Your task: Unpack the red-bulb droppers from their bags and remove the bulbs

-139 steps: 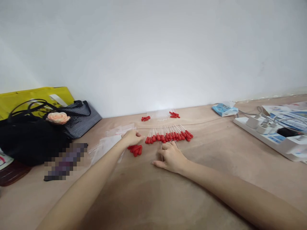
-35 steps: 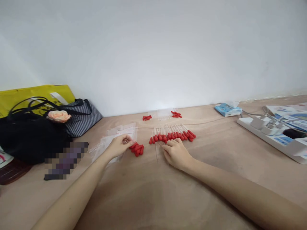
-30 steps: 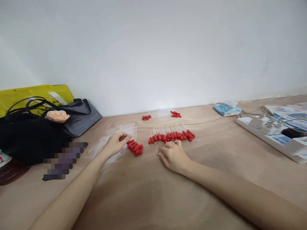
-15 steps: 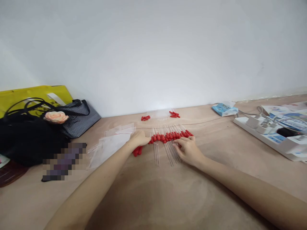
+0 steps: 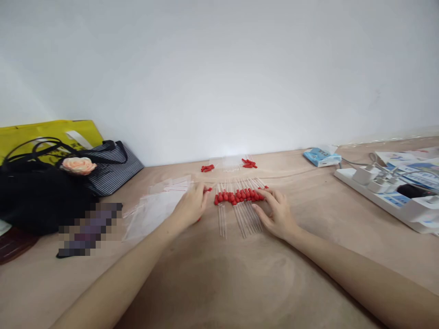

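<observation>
A row of glass droppers with red rubber bulbs [image 5: 236, 195] lies on the table, some tubes pointing toward me and others toward the wall. My left hand [image 5: 192, 203] is left of the row, its fingers closed around a red rubber bulb [image 5: 208, 188] whose tip shows at the fingertips. Another bit of red peeks out below that hand. At the row's right end rests my right hand [image 5: 277, 212], thumb and fingers apart, fingertips touching or just over the last bulbs. Clear zip bags [image 5: 151, 212] lie beneath and left of my left hand.
Small piles of red bulbs [image 5: 207, 168] and more red bulbs [image 5: 249, 163] flank a clear bag near the wall. Bags [image 5: 115, 169] and a blurred dark item [image 5: 91, 230] occupy the left. A blue tissue pack [image 5: 321, 156] and white power strip [image 5: 387, 196] sit at right.
My left hand has drawn back left from the row with a red bulb. My right hand's fingers have spread, staying at the right end. The view has shifted slightly.
</observation>
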A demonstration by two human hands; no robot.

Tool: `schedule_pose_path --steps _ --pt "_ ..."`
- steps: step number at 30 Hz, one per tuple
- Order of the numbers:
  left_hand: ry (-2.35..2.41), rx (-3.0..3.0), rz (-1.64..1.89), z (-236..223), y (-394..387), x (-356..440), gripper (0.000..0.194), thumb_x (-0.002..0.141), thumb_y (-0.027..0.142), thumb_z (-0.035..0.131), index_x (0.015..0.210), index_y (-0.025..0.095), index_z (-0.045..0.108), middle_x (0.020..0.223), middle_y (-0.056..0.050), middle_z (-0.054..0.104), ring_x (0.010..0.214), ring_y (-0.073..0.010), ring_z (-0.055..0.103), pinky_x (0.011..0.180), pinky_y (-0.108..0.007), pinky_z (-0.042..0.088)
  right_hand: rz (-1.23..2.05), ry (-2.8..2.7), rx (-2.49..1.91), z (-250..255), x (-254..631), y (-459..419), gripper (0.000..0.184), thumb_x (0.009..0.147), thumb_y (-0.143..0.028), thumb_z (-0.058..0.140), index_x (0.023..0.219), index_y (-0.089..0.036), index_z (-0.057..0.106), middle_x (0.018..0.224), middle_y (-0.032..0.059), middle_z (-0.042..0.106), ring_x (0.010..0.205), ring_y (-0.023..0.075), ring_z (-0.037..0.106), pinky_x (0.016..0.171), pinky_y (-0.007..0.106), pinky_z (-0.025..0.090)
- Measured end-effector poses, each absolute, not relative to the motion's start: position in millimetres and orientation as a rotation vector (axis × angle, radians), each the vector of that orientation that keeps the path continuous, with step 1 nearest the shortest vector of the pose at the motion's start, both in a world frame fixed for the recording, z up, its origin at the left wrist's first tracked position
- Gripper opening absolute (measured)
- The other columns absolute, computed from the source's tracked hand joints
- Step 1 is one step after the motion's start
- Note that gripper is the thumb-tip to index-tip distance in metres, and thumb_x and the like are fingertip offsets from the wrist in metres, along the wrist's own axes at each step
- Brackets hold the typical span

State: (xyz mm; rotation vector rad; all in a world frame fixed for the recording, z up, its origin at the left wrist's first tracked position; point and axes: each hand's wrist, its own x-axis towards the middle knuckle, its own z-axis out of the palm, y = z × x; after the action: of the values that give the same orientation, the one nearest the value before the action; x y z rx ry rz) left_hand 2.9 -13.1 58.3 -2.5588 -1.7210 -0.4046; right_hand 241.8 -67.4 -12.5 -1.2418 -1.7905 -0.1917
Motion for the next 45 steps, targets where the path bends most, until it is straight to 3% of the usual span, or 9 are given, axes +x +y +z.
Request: schedule_pose_path --steps 4,9,16,21,23,32,45 --pt "-1.081 -2.610 -0.589 29.3 -43.5 2.0 0.020 0.089 0.024 0.030 0.086 0.016 0.049 0.081 -0.005 0.058 0.070 -0.0157 0.057 0.062 -0.026 0.044 -0.336 -1.920 -1.106 -4.3 239.5 -73.4 0.050 0.078 -0.039 0.051 0.122 -0.018 0.043 0.116 0.0134 0.049 0.108 0.0240 0.045 0.091 0.042 0.032" --pt "-0.639 -2.554 -0.806 6.4 -48.9 9.5 0.015 0.087 0.017 0.036 0.081 0.014 0.049 0.078 -0.006 0.057 0.070 -0.0150 0.056 0.065 -0.026 0.046 -0.386 -2.207 -1.043 1.7 228.9 -79.1 0.037 0.081 -0.040 0.048 0.115 -0.025 0.052 0.117 0.0063 0.054 0.113 0.0233 0.042 0.099 0.049 0.018" --pt "-0.534 -2.545 -0.899 7.4 -50.9 16.4 0.009 0.083 0.015 0.045 0.081 0.011 0.052 0.076 -0.007 0.059 0.070 -0.0153 0.055 0.065 -0.027 0.047 -0.406 -2.181 -0.922 -5.3 219.6 -75.6 0.019 0.084 -0.028 0.049 0.097 -0.026 0.062 0.099 0.0007 0.066 0.106 0.0187 0.051 0.101 0.050 0.014" --pt "-0.605 -2.598 -0.930 10.5 -52.1 16.0 0.028 0.082 0.030 0.050 0.103 0.011 0.053 0.099 -0.011 0.062 0.096 -0.0220 0.054 0.081 -0.036 0.044 -0.449 -2.157 -0.822 -7.2 218.5 -76.8 0.019 0.084 -0.019 0.047 0.097 -0.022 0.061 0.091 0.0002 0.068 0.103 0.0171 0.053 0.104 0.050 0.013" --pt "-0.572 -2.627 -0.927 9.9 -51.0 15.5 0.024 0.083 0.028 0.049 0.102 0.014 0.055 0.102 -0.008 0.063 0.100 -0.0205 0.054 0.086 -0.037 0.042 -0.498 -2.157 -0.776 -7.0 217.9 -77.7 0.020 0.084 -0.017 0.046 0.098 -0.021 0.060 0.093 0.0007 0.068 0.104 0.0165 0.053 0.105 0.049 0.014" --pt "-0.473 -2.631 -0.953 8.3 -52.6 12.1 0.011 0.083 0.024 0.050 0.081 0.019 0.060 0.093 0.002 0.068 0.092 -0.0160 0.057 0.091 -0.037 0.035 -0.573 -2.193 -0.692 -11.4 221.0 -80.1 0.016 0.084 -0.014 0.045 0.090 -0.019 0.059 0.086 0.0008 0.069 0.105 0.0147 0.053 0.106 0.046 0.017" --pt "-0.381 -2.618 -0.915 11.0 -55.9 10.2 0.013 0.085 0.017 0.047 0.083 0.019 0.060 0.087 0.001 0.068 0.086 -0.0132 0.059 0.090 -0.037 0.038 -0.498 -2.231 -0.684 -11.0 226.3 -82.3 0.019 0.082 -0.009 0.041 0.087 -0.018 0.058 0.082 0.0017 0.068 0.109 0.0148 0.050 0.101 0.043 0.026"
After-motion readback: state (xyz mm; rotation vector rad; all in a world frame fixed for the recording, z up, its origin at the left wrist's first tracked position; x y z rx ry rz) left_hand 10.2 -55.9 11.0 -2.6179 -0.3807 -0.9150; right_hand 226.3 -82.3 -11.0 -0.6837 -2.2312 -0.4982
